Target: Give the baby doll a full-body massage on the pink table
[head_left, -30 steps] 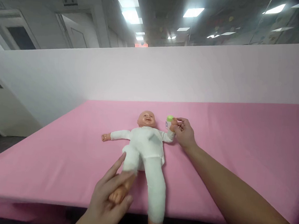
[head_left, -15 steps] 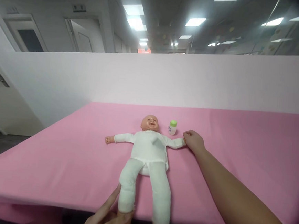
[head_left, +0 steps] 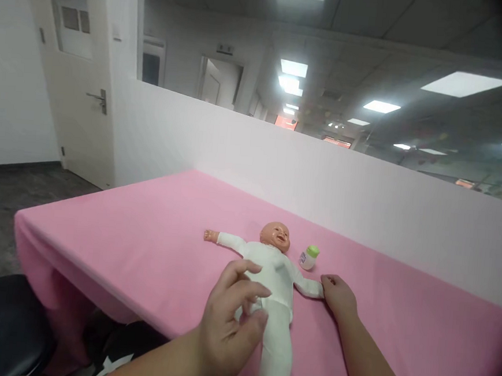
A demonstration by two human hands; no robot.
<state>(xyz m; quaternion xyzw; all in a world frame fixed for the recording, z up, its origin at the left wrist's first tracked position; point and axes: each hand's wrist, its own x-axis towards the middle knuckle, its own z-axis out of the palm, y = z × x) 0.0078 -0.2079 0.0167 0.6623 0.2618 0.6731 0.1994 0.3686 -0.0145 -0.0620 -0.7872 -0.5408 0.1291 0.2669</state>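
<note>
A baby doll (head_left: 276,271) in white clothes lies face up on the pink-covered table (head_left: 143,231). Above its lower body and one leg is my left hand (head_left: 234,320), fingers apart and curved, holding nothing. My right hand (head_left: 338,296) is closed around the doll's hand at the end of the sleeve on the right; that small hand is mostly hidden. Beside the doll's head stands a small jar (head_left: 308,257) with a green lid.
A low white wall (head_left: 279,161) with glass above it runs behind the table. Black chairs (head_left: 10,319) are at the lower left, near the table's edge. A door (head_left: 77,81) is at the far left.
My left hand has risen from the doll's lower leg to above its lower body. My right hand still holds the doll's hand. The view has turned left and tilted.
</note>
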